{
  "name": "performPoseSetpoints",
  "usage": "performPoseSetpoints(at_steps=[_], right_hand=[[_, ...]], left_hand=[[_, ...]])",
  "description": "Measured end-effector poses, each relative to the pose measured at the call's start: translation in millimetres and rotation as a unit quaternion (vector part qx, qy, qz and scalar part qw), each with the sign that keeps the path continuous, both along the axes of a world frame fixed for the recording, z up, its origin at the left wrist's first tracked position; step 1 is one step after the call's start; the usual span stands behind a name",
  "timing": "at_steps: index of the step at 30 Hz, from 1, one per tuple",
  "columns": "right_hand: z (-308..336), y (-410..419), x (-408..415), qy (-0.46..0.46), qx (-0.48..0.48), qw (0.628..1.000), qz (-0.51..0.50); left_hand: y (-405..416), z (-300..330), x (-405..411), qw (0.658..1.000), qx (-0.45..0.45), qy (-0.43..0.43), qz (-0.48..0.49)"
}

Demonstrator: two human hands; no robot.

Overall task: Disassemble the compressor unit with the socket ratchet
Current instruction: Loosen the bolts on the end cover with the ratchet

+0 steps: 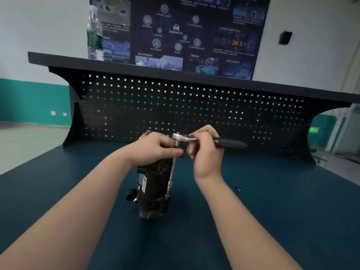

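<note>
— One compressor unit (153, 190) stands upright on the blue bench (272, 211)?
— Yes, left hand (153, 148) gripping its top. Right hand (206, 147) grips one socket ratchet (182, 137), extension running down the side. One loose bit (238, 189) lies right.

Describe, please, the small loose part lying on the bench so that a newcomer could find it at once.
Start at the blue bench top, in front of the perforated back panel. The black compressor unit stands at its middle, gripped by the left hand. The small dark part lies alone to the right of it, beyond the right forearm, the only loose piece on the blue surface.
</note>
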State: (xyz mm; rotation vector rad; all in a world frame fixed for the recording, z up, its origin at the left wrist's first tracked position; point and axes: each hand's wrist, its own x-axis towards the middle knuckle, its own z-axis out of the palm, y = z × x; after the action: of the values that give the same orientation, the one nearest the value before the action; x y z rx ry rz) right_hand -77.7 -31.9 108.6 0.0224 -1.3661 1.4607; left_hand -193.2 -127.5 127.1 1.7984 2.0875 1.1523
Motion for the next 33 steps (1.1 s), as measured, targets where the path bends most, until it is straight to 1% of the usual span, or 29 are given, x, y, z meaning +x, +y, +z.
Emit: performPoseSetpoints(at_steps=[1, 3, 4, 5, 7, 8, 9, 10, 11, 12, 13, 14, 15, 16, 17, 18, 19, 20, 21, 23, 25, 26, 27, 28, 29, 30, 31, 32, 33], right_hand=[[3.6, 6.5, -0.6, 0.001, -0.094, 0.993, 0.078], [4.5, 19.0, -2.6, -0.034, -0.245, 0.946, 0.208], [3.2, 23.3, -4.1, -0.047, -0.28, 0.928, 0.242], [1.6, 26.2, -5.5, -0.053, -0.29, 0.921, 0.256], [-0.4, 25.6, -7.2, -0.037, -0.291, 0.922, 0.251], [-1.0, 21.7, -6.6, -0.02, -0.269, 0.936, 0.225], [-2.9, 15.2, -4.4, -0.004, -0.212, 0.961, 0.178], [-6.1, 8.2, -1.4, 0.006, -0.115, 0.989, 0.093], [-9.9, 0.8, 0.2, 0.001, 0.0, 1.0, -0.017], [-12.6, -5.7, 1.3, -0.006, 0.104, 0.99, -0.096], [-13.9, -6.6, 0.4, -0.013, 0.163, 0.978, -0.131], [-10.4, -5.0, 0.0, -0.024, 0.165, 0.977, -0.133], [-4.7, -0.3, -0.6, -0.027, 0.112, 0.988, -0.099], [0.9, 6.9, -1.4, -0.027, 0.024, 0.999, -0.028], [5.0, 14.3, -2.2, -0.029, -0.086, 0.994, 0.066], [6.6, 21.4, -2.9, -0.049, -0.195, 0.967, 0.156], [6.4, 27.5, -3.6, -0.074, -0.278, 0.93, 0.231], [6.4, 32.2, -3.6, -0.098, -0.32, 0.903, 0.269], [6.5, 34.3, -4.4, -0.111, -0.331, 0.894, 0.281], [6.5, 30.7, -7.7, -0.092, -0.337, 0.9, 0.261], [2.7, 17.6, -7.3, -0.034, -0.288, 0.94, 0.182], [-2.0, 9.6, -4.2, -0.007, -0.197, 0.975, 0.104], [-7.5, 2.1, -1.3, -0.003, -0.065, 0.998, -0.006], [-11.9, -5.9, 2.3, -0.019, 0.07, 0.992, -0.101], [-14.8, -8.0, 3.4, -0.032, 0.166, 0.975, -0.147], [-13.3, -7.2, 3.6, -0.047, 0.191, 0.969, -0.153], [-8.0, -5.1, 3.6, -0.054, 0.155, 0.978, -0.128], [-1.6, -0.1, 3.1, -0.052, 0.073, 0.994, -0.064], [4.2, 5.8, 1.9, -0.051, -0.033, 0.998, 0.03]], left_hand=[[-0.6, 0.4, 0.7, 1.0, 0.004, -0.006, -0.008], [0.0, 0.0, 1.7, 1.0, 0.019, -0.003, -0.008], [0.5, -0.4, 1.8, 1.0, 0.024, 0.001, -0.006], [1.2, -0.6, 1.7, 1.0, 0.024, 0.006, -0.004], [1.2, -0.3, 0.6, 1.0, 0.022, 0.013, 0.002], [1.2, -0.4, -0.5, 1.0, 0.023, 0.012, 0.008], [1.8, -0.7, -1.9, 0.999, 0.027, 0.011, 0.015], [2.4, -1.4, -2.7, 0.999, 0.032, 0.01, 0.022], [3.5, -2.4, -3.3, 0.999, 0.036, 0.012, 0.026], [3.9, -3.1, -3.2, 0.999, 0.037, 0.016, 0.027], [3.8, -3.8, -3.1, 0.999, 0.034, 0.021, 0.024], [2.8, -4.0, -3.4, 0.999, 0.028, 0.021, 0.019], [1.6, -3.3, -4.0, 1.0, 0.02, 0.015, 0.014], [0.0, -2.2, -4.2, 1.0, 0.013, 0.005, 0.009], [-0.5, -1.3, -4.4, 1.0, 0.01, -0.003, 0.008], [-0.5, -0.7, -3.6, 1.0, 0.011, -0.005, 0.01], [0.1, -0.4, -2.0, 1.0, 0.013, 0.001, 0.016], [0.9, -0.4, 0.2, 1.0, 0.012, 0.009, 0.02], [1.8, -0.7, 2.1, 1.0, 0.009, 0.016, 0.019], [3.3, -0.3, 3.9, 1.0, 0.008, 0.02, 0.017], [3.4, 0.8, 2.6, 0.999, 0.013, 0.014, 0.029], [3.2, 1.0, 1.4, 0.999, 0.016, 0.009, 0.034], [3.5, 0.4, -0.3, 0.999, 0.015, 0.006, 0.034], [3.3, -0.5, -1.2, 0.999, 0.014, 0.005, 0.03], [2.3, -1.2, -2.0, 1.0, 0.01, 0.008, 0.027], [1.1, -1.9, -3.6, 1.0, 0.005, 0.009, 0.027], [0.0, -2.0, -6.2, 1.0, 0.005, 0.006, 0.03], [-1.7, -1.7, -7.9, 0.999, 0.0, 0.0, 0.032], [-2.8, -1.1, -9.4, 0.999, -0.007, -0.014, 0.029]])
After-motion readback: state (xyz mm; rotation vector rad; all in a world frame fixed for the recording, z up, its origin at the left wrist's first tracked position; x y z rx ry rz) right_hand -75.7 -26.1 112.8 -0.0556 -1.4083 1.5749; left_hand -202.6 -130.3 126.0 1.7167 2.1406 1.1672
